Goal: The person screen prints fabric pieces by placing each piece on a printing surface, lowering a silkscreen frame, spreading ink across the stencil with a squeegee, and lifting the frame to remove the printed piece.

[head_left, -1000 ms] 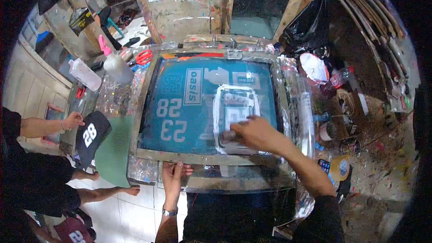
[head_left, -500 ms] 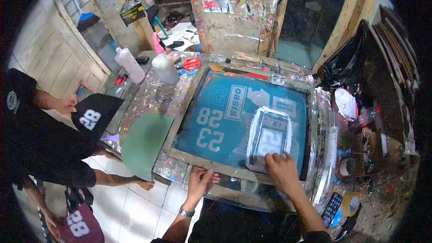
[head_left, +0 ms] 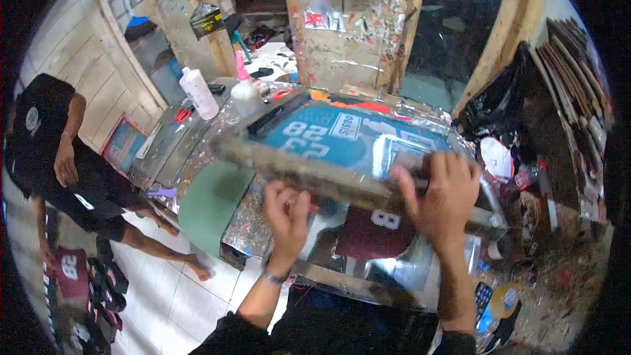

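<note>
A wood-framed blue printing screen [head_left: 328,133] is tilted, its near edge raised off the table. Beneath it lies a maroon fabric piece [head_left: 371,240] with a white 8 showing, partly hidden by the frame. My right hand [head_left: 444,197] is at the frame's near right edge, thumb apart from the fingers, over a squeegee that is mostly hidden. Just below the near left edge is my left hand [head_left: 287,217], its fingers curled and blurred; whether they touch the frame is unclear. White ink marks a rectangle on the mesh.
Left of the frame is a green curved sheet [head_left: 213,204]. Bottles [head_left: 199,95] stand at the back left. A co-worker [head_left: 56,138] stands at the left; another person's hand is near a maroon piece [head_left: 70,269]. Tape [head_left: 505,299] and a phone [head_left: 483,296] lie at the right.
The screen's near edge has risen, exposing the maroon piece. My right hand has moved to the frame's edge. The black piece marked 28 is no longer in the co-worker's hand.
</note>
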`<state>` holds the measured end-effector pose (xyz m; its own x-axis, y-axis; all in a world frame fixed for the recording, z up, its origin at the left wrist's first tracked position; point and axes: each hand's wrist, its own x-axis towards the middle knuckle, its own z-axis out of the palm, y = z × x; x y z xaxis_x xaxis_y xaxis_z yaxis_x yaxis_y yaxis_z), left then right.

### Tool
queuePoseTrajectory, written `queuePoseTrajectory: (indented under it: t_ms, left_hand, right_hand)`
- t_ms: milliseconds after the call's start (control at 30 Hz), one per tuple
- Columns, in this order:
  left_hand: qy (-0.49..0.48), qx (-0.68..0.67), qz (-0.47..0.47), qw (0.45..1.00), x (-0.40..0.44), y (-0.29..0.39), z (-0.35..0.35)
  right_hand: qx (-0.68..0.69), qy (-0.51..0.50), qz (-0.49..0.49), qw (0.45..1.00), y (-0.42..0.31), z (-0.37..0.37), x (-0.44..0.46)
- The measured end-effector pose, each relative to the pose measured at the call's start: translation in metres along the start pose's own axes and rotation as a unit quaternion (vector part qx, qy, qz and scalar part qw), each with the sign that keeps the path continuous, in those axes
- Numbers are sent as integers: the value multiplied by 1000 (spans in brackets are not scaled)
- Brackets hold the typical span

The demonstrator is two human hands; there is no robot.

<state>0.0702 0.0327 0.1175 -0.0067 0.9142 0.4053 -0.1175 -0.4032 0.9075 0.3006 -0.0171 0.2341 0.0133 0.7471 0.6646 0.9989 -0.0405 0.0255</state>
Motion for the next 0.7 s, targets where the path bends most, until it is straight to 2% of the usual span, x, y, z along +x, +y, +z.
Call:
queuePoseTrajectory:
  t_ms: [67,133,167,200,233,300,333,400,433,467,533,567,600,633,667,700]
  left_hand:
    - [82,74,168,980,34,-37,47]
    - [-2,252,69,965,60,-46,92]
    - [14,381,141,914,65,-85,108]
    - [27,501,206,840,70,-132,115]
    - [38,500,207,840,69,-151,115]
    - [-32,572,188,798,55,-175,108]
    - [-31,573,188,797,49,-180,99]
    - [-81,352,66,930,42,-187,63]
    - [-18,343,-6,939,37,-153,44]
    - [49,332,-81,938,32,-113,22]
    - [203,340,33,918,34,-100,-53]
    - [272,353,44,894,33,-69,-82]
    - [339,409,21,847,36,-64,-124]
    - [338,401,-145,839,40,-3,-134]
    - [303,440,-206,820,50,-12,-189]
    - [302,495,-64,812,59,-28,-239]
  right_hand:
    - [-30,85,-18,996,16,3,41]
    - [-10,77,-7,997,25,-9,81]
    - [28,7,40,999,26,-24,102]
    - [22,-22,55,998,31,-29,118]
    - [26,-38,65,997,36,-33,131]
    - [29,-51,74,996,48,-35,153]
    - [26,-46,68,996,54,-32,162]
    - [42,-46,68,996,65,-27,177]
    - [40,-43,65,996,70,-26,185]
    - [41,-45,60,996,75,-22,193]
    - [51,-57,58,995,88,-13,211]
    - [74,-89,55,992,85,-20,212]
    - [81,-111,51,989,88,-21,217]
    - [73,-88,43,993,93,-14,221]
    - [62,-65,40,995,97,-8,222]
    - [45,-84,10,995,96,-10,224]
